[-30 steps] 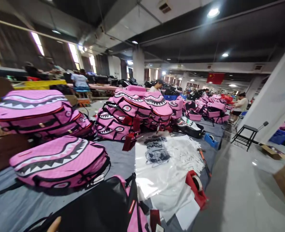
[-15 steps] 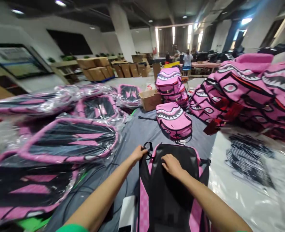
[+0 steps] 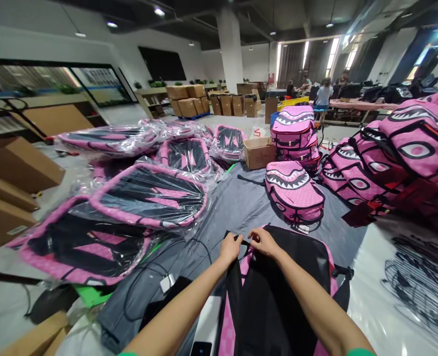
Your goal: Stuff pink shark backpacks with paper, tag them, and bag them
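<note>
A black-and-pink backpack (image 3: 285, 287) lies with its black back panel up, right in front of me. My left hand (image 3: 231, 248) pinches a thin black strap (image 3: 244, 243) at the bag's upper left corner. Curled over that same corner, my right hand (image 3: 264, 242) has its thumb and fingers closed at the strap's other end; the exact grip is partly hidden. Beyond the bag sits a pink shark-face backpack (image 3: 295, 190), with its toothed mouth facing up.
Plastic-wrapped pink-and-black backpacks (image 3: 152, 195) are piled on the left. More shark-face backpacks (image 3: 408, 143) are heaped at right, beside clear plastic bags (image 3: 389, 287). A cardboard box (image 3: 259, 153) stands behind. A white device (image 3: 207, 321) and cables lie left of the bag. People sit far back.
My right hand has moved left from the back panel to the strap at the corner. My left hand still holds the strap. The view has turned left.
</note>
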Available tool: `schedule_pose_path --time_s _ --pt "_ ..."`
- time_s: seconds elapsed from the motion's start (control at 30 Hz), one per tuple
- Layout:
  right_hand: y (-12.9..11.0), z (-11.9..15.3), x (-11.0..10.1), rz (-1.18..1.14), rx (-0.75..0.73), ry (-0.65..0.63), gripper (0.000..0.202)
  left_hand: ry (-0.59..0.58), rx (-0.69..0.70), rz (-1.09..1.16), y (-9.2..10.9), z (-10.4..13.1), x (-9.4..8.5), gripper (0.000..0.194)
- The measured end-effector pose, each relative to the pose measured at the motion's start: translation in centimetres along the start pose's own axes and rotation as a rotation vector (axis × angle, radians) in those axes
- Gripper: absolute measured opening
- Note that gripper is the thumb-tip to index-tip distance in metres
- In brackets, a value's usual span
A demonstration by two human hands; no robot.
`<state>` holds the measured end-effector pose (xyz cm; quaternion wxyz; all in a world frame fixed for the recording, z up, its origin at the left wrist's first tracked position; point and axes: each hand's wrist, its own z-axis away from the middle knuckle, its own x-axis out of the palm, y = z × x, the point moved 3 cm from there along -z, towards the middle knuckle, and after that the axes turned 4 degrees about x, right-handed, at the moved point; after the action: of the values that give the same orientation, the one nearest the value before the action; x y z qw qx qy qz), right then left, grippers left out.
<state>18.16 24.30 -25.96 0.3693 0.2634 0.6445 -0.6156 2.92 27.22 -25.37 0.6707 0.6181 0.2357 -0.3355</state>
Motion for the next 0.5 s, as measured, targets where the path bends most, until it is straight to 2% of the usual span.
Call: schedule_pose_path --time_s 0.1,0.27,0.37,0.43,0.5 --pt "-0.5 0.0 0.0 0.026 -0.040 -0.031 0.025 0.008 -0.023 -0.010 0.1 0.0 -0.5 0.014" --pt "-1.4 0.5 0.7 0.047 -0.027 0.017 0.041 0.054 0.010 0.033 0.8 1.1 -1.0 0.023" --pt "-1.5 -0.5 0.3 0.064 -0.097 -0.120 0.044 0.048 0.112 0.075 1.7 2.7 -0.8 0.020" --pt "-1.6 -1.4 -0.2 0.092 -0.176 -0.245 0.038 0.036 0.176 0.099 2.2 3.7 -0.6 0.018" --pt "-1.9 -2.0 -0.9 0.124 -0.207 -0.285 0.028 0.030 0.230 0.149 2.2 4.3 -0.3 0.019"
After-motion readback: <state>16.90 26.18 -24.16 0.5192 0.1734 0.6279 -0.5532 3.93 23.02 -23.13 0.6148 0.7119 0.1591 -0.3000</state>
